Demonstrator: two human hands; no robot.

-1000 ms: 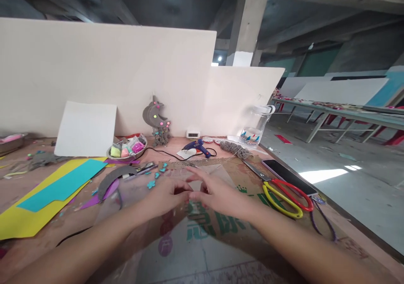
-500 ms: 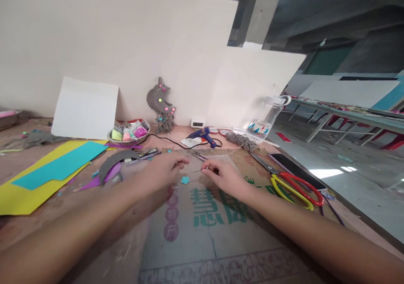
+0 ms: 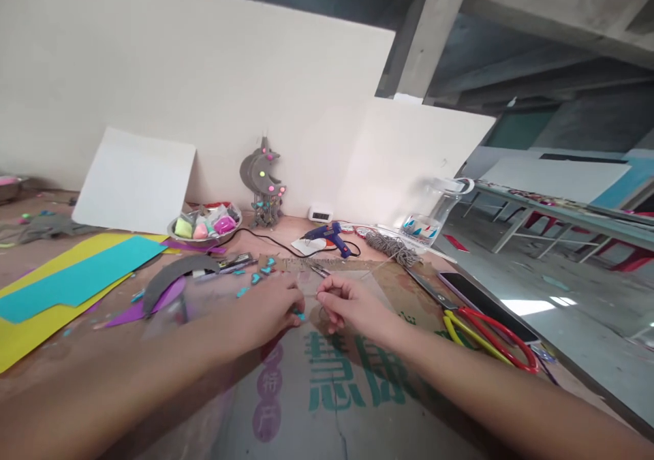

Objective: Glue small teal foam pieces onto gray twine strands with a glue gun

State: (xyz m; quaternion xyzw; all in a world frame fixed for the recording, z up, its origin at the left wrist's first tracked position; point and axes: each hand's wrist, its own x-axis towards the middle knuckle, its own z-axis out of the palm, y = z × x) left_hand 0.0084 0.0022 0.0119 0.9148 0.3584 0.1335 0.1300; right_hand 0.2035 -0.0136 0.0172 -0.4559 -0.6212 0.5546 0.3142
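Observation:
My left hand [image 3: 276,307] is closed over the cardboard, thumb and fingertips pinched at a small blue flower cutout [image 3: 300,316]. Only an edge of the flower shows; the fingers cover the rest. Close beside it, my right hand [image 3: 345,302] is closed, thumb and index finger pinching a thin strand [image 3: 316,296]. What the strand is made of is too fine to tell. Beneath both hands lies a printed cardboard sheet [image 3: 296,385] with green and purple characters. Small blue cutouts [image 3: 256,278] are scattered beyond my left hand. A pointed tool [image 3: 319,270] lies just past my fingertips.
A blue glue gun [image 3: 330,236], grey twine [image 3: 393,249], and a clear jug [image 3: 432,213] stand behind. Scissors [image 3: 490,334] and a phone [image 3: 488,304] lie right. Left are blue foam [image 3: 86,276], a grey crescent [image 3: 176,274] and a clay bowl [image 3: 204,242]. A moon ornament [image 3: 263,174] stands by the wall.
My left hand has come down to the blue flower, which lay uncovered before. My right hand has shifted slightly left, nearer to it. The view has tilted up a little.

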